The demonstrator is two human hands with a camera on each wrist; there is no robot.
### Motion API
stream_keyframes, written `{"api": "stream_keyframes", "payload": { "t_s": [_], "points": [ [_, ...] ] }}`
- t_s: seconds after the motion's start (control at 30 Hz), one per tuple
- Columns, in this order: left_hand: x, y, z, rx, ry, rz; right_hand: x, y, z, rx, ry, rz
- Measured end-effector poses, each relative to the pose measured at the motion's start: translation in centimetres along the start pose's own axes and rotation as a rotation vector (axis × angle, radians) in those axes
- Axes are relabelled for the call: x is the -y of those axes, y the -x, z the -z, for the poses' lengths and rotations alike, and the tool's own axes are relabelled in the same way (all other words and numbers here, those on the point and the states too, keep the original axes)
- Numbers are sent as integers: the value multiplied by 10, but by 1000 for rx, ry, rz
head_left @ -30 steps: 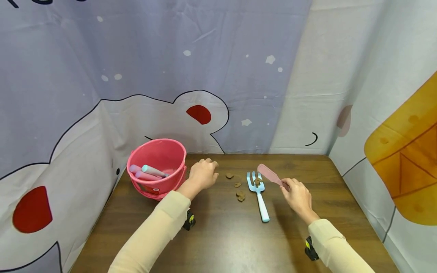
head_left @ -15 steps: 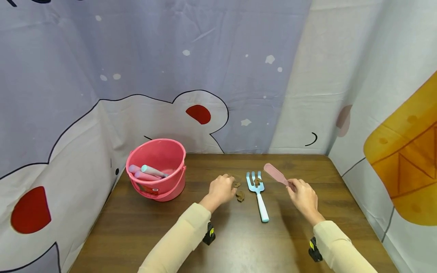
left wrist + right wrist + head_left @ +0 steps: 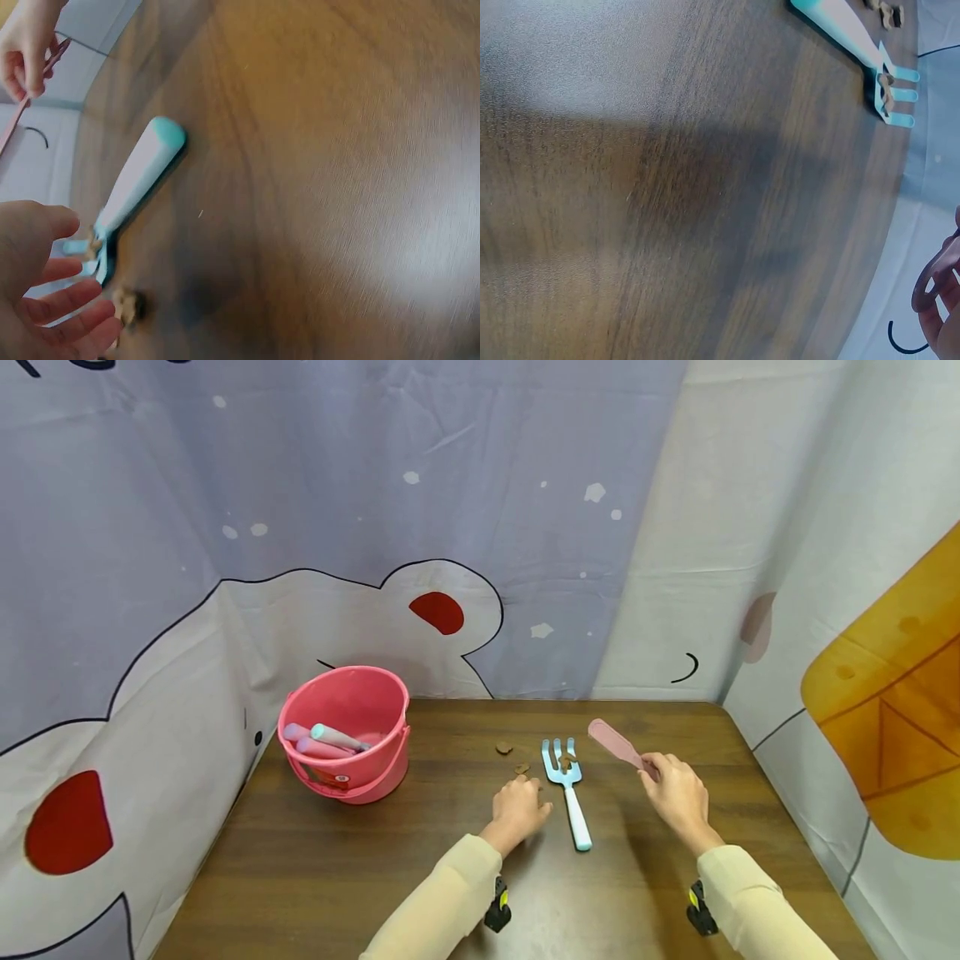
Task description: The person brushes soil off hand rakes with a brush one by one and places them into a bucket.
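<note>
In the head view my left hand (image 3: 517,810) is low over the table, left of a light-blue toy garden fork (image 3: 573,806). The left wrist view shows its fingers (image 3: 67,304) loosely extended above a brown clay-like lump (image 3: 127,306), with no grip on it. Two more brown pieces (image 3: 504,747) lie on the table beyond that hand. Another small brown lump (image 3: 566,762) rests on the fork's tines. My right hand (image 3: 678,789) pinches the handle of a flat pink spatula (image 3: 615,743) and holds it raised, right of the fork. Its handle end (image 3: 928,294) shows in the right wrist view.
A pink bucket (image 3: 390,772) stands at the table's left back, with several handles (image 3: 337,737) in purple, pink and light blue inside. Printed cloth (image 3: 360,485) hangs behind the wooden table (image 3: 337,877) and along its sides.
My left hand has moved from beside the bucket rightward and nearer, over the brown pieces toward the fork. My right hand has shifted slightly right with the spatula.
</note>
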State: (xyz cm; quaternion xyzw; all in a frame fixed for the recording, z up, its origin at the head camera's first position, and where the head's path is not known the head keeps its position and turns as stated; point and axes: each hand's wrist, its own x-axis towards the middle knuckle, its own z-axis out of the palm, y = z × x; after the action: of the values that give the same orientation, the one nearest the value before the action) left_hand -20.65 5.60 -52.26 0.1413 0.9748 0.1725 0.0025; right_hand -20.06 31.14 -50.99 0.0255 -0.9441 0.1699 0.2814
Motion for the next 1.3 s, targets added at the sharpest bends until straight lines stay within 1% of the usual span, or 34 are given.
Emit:
{"api": "stream_keyframes", "payload": {
  "t_s": [0.2, 0.4, 0.5, 0.63, 0.8, 0.93, 1.0, 1.2, 1.3],
  "points": [
    [-17, 4, -21, 2, 31, 74, -4, 3, 1, 15, 1, -11],
    [-36, 7, -42, -63, 41, 160, -9, 8, 1, 16, 11, -33],
    [-44, 9, -50, -101, 34, 184, -13, 10, 2, 13, 12, -33],
    [-53, 10, -58, -142, 25, 193, -17, 12, 4, -8, 14, -29],
    [-60, 12, -66, -169, 15, 205, -21, 15, 5, -9, 14, -23],
    [-60, 14, -72, -177, 26, 212, -21, 19, 3, 8, 15, -29],
    [-60, 14, -73, -169, 39, 213, -22, 20, 2, 10, 18, -35],
    [-58, 12, -69, -140, 21, 237, -23, 22, 2, 5, 18, -35],
    [-55, 11, -66, -144, 4, 258, -22, 22, 1, 2, 16, -28]
  ]
}}
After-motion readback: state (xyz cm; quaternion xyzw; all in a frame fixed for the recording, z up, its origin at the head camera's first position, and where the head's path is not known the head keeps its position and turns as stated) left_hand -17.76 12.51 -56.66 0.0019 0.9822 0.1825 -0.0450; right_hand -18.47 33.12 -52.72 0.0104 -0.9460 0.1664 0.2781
